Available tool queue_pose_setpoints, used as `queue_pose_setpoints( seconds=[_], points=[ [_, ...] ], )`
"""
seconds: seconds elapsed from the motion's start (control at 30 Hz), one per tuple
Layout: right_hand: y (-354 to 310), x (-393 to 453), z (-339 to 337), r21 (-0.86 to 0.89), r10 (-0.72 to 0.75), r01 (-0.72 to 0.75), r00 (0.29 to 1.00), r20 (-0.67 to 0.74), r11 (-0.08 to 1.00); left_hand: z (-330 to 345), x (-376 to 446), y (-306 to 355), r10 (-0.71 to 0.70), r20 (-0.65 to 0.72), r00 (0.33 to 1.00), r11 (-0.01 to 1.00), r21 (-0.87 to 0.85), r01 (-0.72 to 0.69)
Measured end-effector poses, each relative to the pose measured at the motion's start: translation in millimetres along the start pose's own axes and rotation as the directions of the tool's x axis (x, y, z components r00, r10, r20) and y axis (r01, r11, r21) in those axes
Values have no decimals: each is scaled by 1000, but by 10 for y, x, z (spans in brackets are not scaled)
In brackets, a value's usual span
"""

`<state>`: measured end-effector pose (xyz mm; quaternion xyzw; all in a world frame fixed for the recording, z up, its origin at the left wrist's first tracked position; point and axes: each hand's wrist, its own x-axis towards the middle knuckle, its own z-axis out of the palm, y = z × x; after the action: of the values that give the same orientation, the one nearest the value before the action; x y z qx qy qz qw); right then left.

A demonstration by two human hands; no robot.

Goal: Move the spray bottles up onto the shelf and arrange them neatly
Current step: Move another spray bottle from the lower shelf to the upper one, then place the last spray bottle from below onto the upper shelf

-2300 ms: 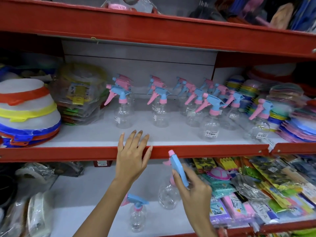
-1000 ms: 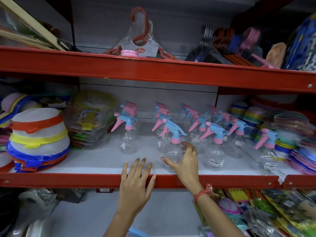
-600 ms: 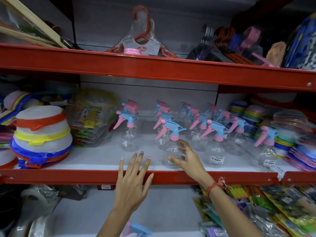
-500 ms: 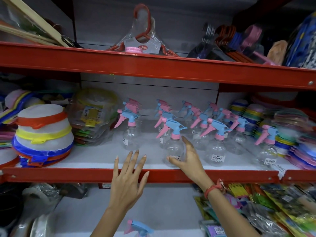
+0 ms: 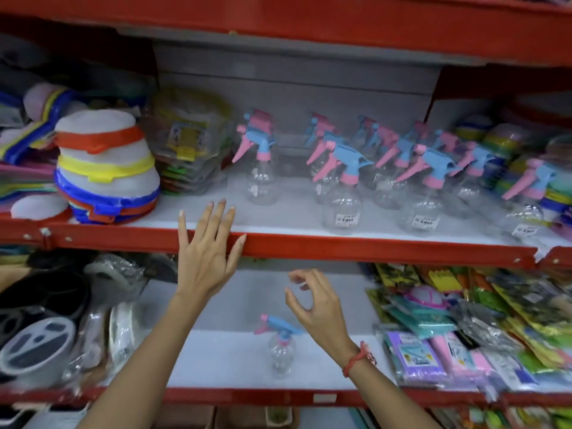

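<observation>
Several clear spray bottles with blue-and-pink trigger heads stand in rows on the upper shelf (image 5: 288, 224); the nearest front one (image 5: 342, 193) has a price label. A single spray bottle (image 5: 280, 345) stands alone on the lower shelf (image 5: 235, 360). My left hand (image 5: 207, 252) rests flat with spread fingers against the upper shelf's red front edge. My right hand (image 5: 312, 305) hovers over the lower shelf, just above and to the right of the lone bottle, fingers curled apart and holding nothing.
Stacked white covers with coloured rims (image 5: 105, 168) and bagged goods (image 5: 188, 140) fill the upper shelf's left. Coloured stacks (image 5: 526, 156) crowd its right end. On the lower shelf lie packaged items (image 5: 464, 332) at right and wrapped grey goods (image 5: 40, 345) at left.
My right hand let go of the bottle it set on the upper shelf and dropped down to the lower shelf, above the lone bottle. The view tilted downward. My left hand stayed on the edge.
</observation>
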<state>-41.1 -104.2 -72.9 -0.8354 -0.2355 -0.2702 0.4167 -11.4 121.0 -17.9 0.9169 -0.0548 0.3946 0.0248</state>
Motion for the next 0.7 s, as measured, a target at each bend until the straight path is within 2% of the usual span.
queue_pose_setpoints(
  seconds=[0.07,0.13,0.2,0.3,0.47,0.7],
  points=[
    [126,-147,145,-27,139,-137,964,227,990,6,-15,-47,9,-3,1000,1000,0,-9],
    [258,-280,263,-99,256,-237,874,413,967,15,-21,-71,20,-5,1000,1000,2,-20],
    [361,-399,352,-123,349,-333,798,492,935,29,-22,-77,23,-11,1000,1000,-7,-23],
    [445,-517,450,-107,399,-398,791,463,911,54,-18,-77,25,-23,999,1000,-16,-25],
    [389,-497,431,-121,398,-384,812,428,915,93,-3,-92,36,-60,998,999,-17,-37],
    [-62,-128,29,7,263,-285,894,364,959,119,7,-100,42,-97,994,998,-35,-45]
  ],
)
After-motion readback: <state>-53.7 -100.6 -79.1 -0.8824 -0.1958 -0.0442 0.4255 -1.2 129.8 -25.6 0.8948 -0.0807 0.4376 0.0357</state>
